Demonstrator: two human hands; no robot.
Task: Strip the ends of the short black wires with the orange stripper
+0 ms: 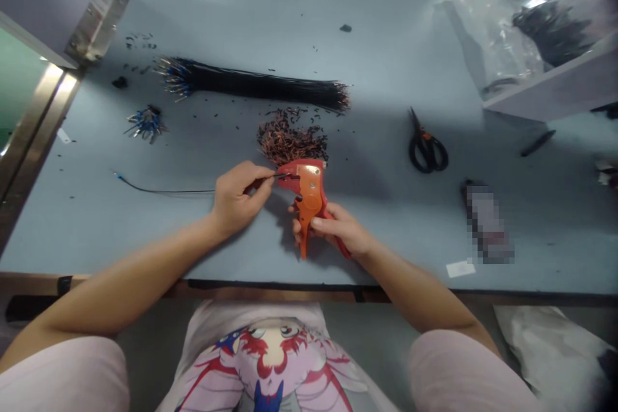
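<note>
My left hand (242,196) pinches a thin black wire (168,191) close to one end. The wire trails off to the left and finishes in a blue and silver terminal. Its near end sits at the jaws of an orange and red wire stripper (310,190). Wrapped around the stripper's handles is my right hand (345,230). Just beyond the tool lies a heap of copper and black scraps (290,138). Farther back stretches a long bundle of black wires (255,85), with blue terminals at the left and bare copper at the right.
Scissors (427,145) lie to the right, near a blurred-out object (487,222) and a white label (461,268). A small cluster of blue terminals (147,122) is at the left. Clear plastic bags (506,38) stand at the back right by a pale panel (555,77).
</note>
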